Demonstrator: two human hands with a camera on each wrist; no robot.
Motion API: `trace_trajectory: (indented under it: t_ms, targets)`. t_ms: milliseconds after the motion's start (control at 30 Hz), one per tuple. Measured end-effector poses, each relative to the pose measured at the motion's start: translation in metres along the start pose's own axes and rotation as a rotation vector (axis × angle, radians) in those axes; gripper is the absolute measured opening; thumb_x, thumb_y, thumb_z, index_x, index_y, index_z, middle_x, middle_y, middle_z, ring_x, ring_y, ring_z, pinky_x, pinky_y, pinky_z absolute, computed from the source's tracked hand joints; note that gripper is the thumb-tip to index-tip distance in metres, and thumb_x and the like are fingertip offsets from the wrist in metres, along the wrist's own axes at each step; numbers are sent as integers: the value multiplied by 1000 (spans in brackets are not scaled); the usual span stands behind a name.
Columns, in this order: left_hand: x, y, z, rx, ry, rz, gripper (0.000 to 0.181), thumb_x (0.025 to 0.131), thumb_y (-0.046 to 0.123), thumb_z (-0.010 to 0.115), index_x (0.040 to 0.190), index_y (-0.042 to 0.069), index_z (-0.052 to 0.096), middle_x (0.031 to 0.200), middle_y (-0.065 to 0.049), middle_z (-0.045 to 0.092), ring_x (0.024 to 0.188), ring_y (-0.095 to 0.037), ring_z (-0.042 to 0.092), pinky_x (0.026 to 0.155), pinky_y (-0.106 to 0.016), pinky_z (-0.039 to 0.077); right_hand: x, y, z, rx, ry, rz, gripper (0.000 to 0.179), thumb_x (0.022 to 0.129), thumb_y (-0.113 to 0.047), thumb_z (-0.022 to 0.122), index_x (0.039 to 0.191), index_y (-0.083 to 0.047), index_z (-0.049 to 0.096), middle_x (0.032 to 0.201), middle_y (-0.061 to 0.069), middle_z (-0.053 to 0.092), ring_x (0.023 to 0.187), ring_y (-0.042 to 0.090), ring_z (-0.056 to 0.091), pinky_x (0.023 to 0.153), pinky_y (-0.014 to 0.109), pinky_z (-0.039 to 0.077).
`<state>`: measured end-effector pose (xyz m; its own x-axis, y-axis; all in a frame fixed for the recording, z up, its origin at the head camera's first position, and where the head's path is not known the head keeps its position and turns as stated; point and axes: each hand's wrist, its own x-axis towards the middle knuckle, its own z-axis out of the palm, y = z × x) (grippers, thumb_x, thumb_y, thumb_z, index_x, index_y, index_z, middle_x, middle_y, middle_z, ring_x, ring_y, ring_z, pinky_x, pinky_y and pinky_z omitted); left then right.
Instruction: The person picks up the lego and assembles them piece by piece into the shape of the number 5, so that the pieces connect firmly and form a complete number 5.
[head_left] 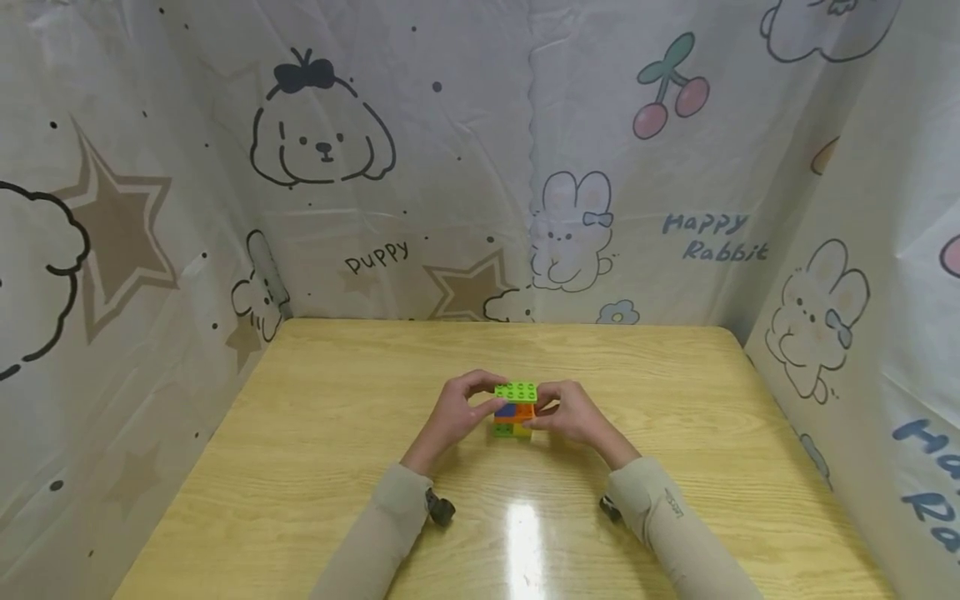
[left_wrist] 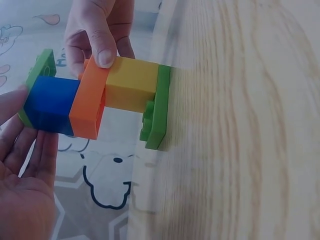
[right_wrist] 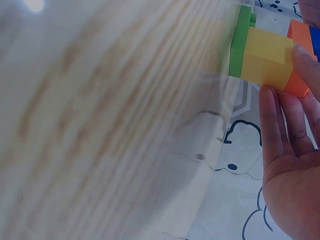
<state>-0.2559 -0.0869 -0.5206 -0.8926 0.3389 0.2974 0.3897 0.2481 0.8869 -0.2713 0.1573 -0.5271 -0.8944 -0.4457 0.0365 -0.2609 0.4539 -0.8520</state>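
A stack of toy building bricks stands on the table between both hands. At its base is a flat green brick (left_wrist: pixel 161 107), with a yellow brick (left_wrist: pixel 132 84) on one end of it. An orange brick (left_wrist: pixel 89 102) lies across the yellow one. The blue brick (left_wrist: pixel 52 105) sits on the other end of the orange, under a green top brick (head_left: pixel 515 392) with studs. My left hand (head_left: pixel 459 410) pinches the green top brick, its fingers along the blue one. My right hand (head_left: pixel 576 412) grips the orange brick, thumb at its seam with the yellow.
The light wood table (head_left: pixel 337 367) reaches back to a printed curtain (head_left: pixel 480 125), which also hangs at both sides. Small dark wrist cameras (head_left: pixel 441 508) sit at the sleeve cuffs. A bright light reflection lies on the table in front of the stack.
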Motion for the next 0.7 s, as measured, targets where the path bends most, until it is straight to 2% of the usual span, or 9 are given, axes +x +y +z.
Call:
trace_trajectory:
  t_ms: [500, 700]
  targets:
    - [-1, -1, -1, 18, -6, 17, 26, 97, 20, 74, 123, 16, 72, 122, -2, 72, 111, -20, 68, 111, -52, 50, -1, 0, 0, 4, 13, 0, 19, 80, -7, 89, 94, -9, 76, 95, 4, 73, 93, 19, 69, 83, 30, 63]
    - [-1, -1, -1, 45, -7, 25, 26, 97, 21, 74, 123, 17, 73, 122, -1, 72, 113, -20, 68, 110, -50, 51, -3, -2, 1, -4, 24, 36, 23, 80, -11, 90, 100, -10, 78, 97, 4, 74, 94, 20, 70, 85, 32, 63]
